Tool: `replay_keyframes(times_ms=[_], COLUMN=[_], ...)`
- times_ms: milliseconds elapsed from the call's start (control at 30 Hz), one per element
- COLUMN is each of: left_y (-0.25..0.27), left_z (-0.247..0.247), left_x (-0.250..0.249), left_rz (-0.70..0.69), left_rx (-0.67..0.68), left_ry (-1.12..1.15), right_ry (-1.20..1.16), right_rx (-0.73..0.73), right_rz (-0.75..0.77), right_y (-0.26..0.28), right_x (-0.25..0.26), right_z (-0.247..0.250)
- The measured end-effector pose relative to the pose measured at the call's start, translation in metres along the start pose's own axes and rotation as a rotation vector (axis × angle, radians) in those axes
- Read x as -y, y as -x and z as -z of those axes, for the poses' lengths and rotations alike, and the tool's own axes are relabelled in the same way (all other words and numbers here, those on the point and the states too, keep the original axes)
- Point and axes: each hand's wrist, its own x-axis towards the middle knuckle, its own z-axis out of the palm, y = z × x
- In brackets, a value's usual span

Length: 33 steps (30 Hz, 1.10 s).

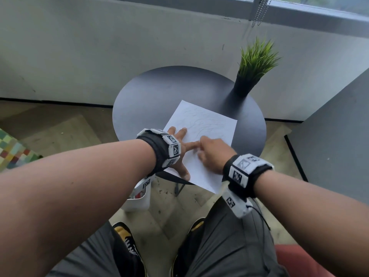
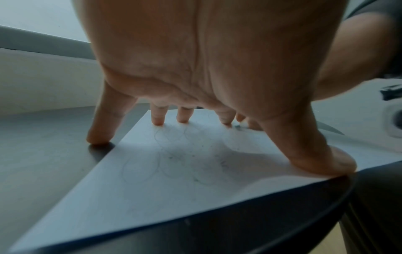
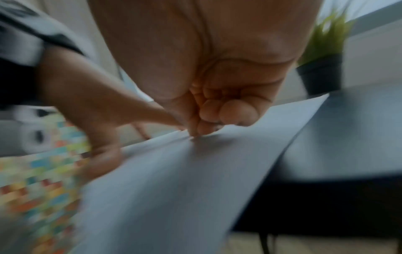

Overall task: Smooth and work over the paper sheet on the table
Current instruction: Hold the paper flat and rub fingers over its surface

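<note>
A white paper sheet (image 1: 211, 124) with faint pencil scribbles lies on the round dark table (image 1: 159, 92); its near corner hangs over the table's front edge. My left hand (image 1: 182, 154) is spread on the sheet's left side. Its straight fingertips (image 2: 158, 120) and thumb press the paper (image 2: 174, 180), while the little finger rests on the table beside it. My right hand (image 1: 205, 148) is curled, its fingertips (image 3: 208, 127) pinched together against the middle of the paper (image 3: 174, 180). A small grey object (image 2: 237, 127) peeks out under them; what it is stays unclear.
A potted grass plant (image 1: 249, 76) stands at the table's far right edge. Under the table's near left side stands a white bin (image 1: 139, 196). A colourful checked rug (image 1: 12, 150) lies on the floor at the left. A grey wall runs behind the table.
</note>
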Motion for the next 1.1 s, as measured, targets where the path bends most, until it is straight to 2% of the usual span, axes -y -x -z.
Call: replay_keyframes(times_ms=[67,100,167,233,267,333,400,467,500,600,633,700,767,833,867,900,1000,1033,1100], left_y=[0.000,0.000,0.000,-0.001,-0.002,-0.002,-0.003,-0.003,-0.003,-0.003,-0.002,-0.003,-0.004,-0.005,-0.005,-0.005,-0.005,-0.006,-0.006], left_z=[-0.001,-0.001,-0.001,0.000,0.001,0.002,0.002,0.003,0.003,0.003,0.004,0.005,0.005,0.004,0.004,0.005,0.009,0.009,0.009], left_x=[0.001,0.001,0.000,-0.002,-0.003,-0.004,-0.005,-0.006,-0.007,-0.007,-0.008,-0.008,-0.007,-0.008,-0.008,-0.008,-0.008,-0.008,-0.007], left_rz=[-0.011,-0.014,-0.003,0.011,0.015,0.015,0.019,0.029,0.031,0.036,0.037,0.034,0.031,0.039,0.043,0.052,0.081,0.079,0.072], left_rx=[-0.009,-0.010,-0.009,0.003,0.008,0.018,0.030,0.036,0.033,0.040,0.045,0.040,0.032,0.036,0.036,0.037,0.054,0.055,0.043], left_ry=[0.004,0.003,-0.007,-0.016,-0.016,-0.009,-0.014,-0.028,-0.027,-0.010,-0.010,-0.019,-0.038,-0.054,-0.049,-0.042,-0.045,-0.045,-0.043], right_ry=[-0.005,0.005,0.005,0.044,0.084,0.120,0.099,0.099,0.095,0.088,0.102,0.115,0.099,0.102,0.103,0.091,0.040,0.064,0.104], right_rx=[0.094,0.113,0.073,-0.032,-0.065,-0.033,0.116,0.227,0.214,0.017,-0.037,-0.028,0.088,0.206,0.212,0.184,-0.011,-0.039,-0.002], right_rz=[0.165,0.183,0.061,-0.104,-0.114,0.015,0.255,0.363,0.326,-0.003,-0.038,0.050,0.243,0.357,0.346,0.274,-0.002,-0.007,0.093], right_y=[0.012,0.011,-0.004,-0.013,-0.011,0.002,0.023,0.031,0.026,0.005,0.005,0.014,0.030,0.037,0.032,0.024,0.007,0.008,0.016], right_x=[0.008,0.004,-0.016,-0.034,-0.036,-0.023,-0.005,-0.004,-0.012,-0.037,-0.038,-0.026,-0.008,-0.006,-0.012,-0.020,-0.038,-0.035,-0.018], right_z=[-0.007,-0.004,0.009,0.016,0.014,0.004,-0.006,-0.002,0.003,0.013,0.012,0.005,-0.005,-0.005,-0.002,0.003,0.011,0.008,-0.002])
